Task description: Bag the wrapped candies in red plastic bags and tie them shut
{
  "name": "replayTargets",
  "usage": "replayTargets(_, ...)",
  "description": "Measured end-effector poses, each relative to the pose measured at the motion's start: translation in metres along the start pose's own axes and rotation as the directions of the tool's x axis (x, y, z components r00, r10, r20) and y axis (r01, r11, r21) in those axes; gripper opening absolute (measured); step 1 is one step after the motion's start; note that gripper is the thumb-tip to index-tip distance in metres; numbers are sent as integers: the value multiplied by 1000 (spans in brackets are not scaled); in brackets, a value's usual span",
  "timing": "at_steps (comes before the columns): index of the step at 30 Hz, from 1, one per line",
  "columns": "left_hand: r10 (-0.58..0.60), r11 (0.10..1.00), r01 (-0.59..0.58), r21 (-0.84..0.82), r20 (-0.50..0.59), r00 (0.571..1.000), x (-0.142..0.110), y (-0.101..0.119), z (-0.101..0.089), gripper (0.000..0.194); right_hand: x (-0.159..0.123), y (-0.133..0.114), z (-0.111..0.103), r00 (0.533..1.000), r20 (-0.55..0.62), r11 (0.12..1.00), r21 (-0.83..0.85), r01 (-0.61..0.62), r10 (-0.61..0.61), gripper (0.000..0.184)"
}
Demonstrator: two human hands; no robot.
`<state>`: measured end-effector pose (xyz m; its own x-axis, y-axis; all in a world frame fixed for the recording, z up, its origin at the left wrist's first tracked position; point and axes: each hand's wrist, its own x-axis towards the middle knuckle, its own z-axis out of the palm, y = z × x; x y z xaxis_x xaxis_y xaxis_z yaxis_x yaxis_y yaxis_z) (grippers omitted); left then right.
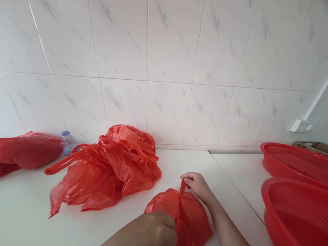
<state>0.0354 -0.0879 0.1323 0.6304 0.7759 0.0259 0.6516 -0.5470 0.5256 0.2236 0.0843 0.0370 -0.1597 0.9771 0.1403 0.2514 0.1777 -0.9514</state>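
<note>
A red plastic bag [194,224] with something bulky inside lies on the white table in front of me, its top gathered into a twist. Between thumb and fingers, my right hand [195,183] pinches the short gathered end of that bag. My left hand [163,233] is curled against the bag's near left side, closed on its plastic; the fingertips are partly hidden and a little blurred. A crumpled heap of red plastic bags [124,161] lies just beyond, to the left. What the bag contains is hidden.
Filled red bags [29,149] rest by the tiled wall at far left, beside a clear bottle [67,142] with a blue cap. On the right stand two red mesh baskets [279,204], a cardboard box [323,152] behind them. A seam crosses the white table [25,225] right of me.
</note>
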Motion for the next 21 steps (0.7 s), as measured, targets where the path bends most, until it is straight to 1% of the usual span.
replayTargets(2,-65,994,57,-88,-87,994,-4,-5,1,18,0,14,0,999,29,999,44,-27,25,27)
replayTargets(3,-84,990,66,-123,-151,985,-2,-8,1,15,0,19,-1,999,20,997,68,-37,35,32)
replayTargets(4,-99,987,66,-148,-224,970,1,-10,1,16,0,22,-2,999,6,995,91,-46,45,36)
replayTargets(5,-108,985,64,-161,-288,952,6,-13,2,26,0,25,-2,998,-5,992,112,-55,56,38)
replayTargets(7,-123,986,72,-150,-362,924,21,-21,9,61,0,27,-3,998,-8,987,149,-67,69,41)
replayTargets(8,-131,988,92,-124,-361,923,28,-25,15,79,1,28,-4,998,-1,984,165,-69,70,41)
replayTargets(9,-131,991,112,-76,-326,936,34,-29,21,96,1,30,-4,998,11,981,181,-69,69,41)
replayTargets(10,-128,992,127,-22,-279,952,38,-34,29,107,1,31,-4,998,23,978,196,-69,66,41)
replayTargets(11,-114,992,123,28,-228,967,39,-38,35,108,2,33,-4,997,31,975,210,-71,66,40)
replayTargets(12,-92,993,104,62,-177,980,38,-41,41,99,3,36,-5,997,38,972,220,-76,69,40)
replayTargets(14,-50,995,58,84,-97,994,26,-43,46,66,5,42,-7,996,44,970,225,-88,80,38)
replayTargets(16,-29,998,33,59,-68,997,4,-38,41,36,8,48,-9,994,44,971,215,-104,97,38)
replayTargets(17,-41,998,44,41,-78,996,-9,-34,35,28,10,51,-9,993,45,972,206,-113,106,39)
replayTargets(18,-61,998,63,22,-92,994,-23,-29,27,25,11,52,-10,992,45,973,194,-122,115,40)
replayTargets(19,-111,994,112,-1,-122,986,-38,-24,17,29,11,53,-10,991,44,975,177,-131,125,41)
replayTargets(21,-230,973,228,-34,-202,952,-70,-16,-3,52,11,52,-9,989,45,981,129,-146,141,42)
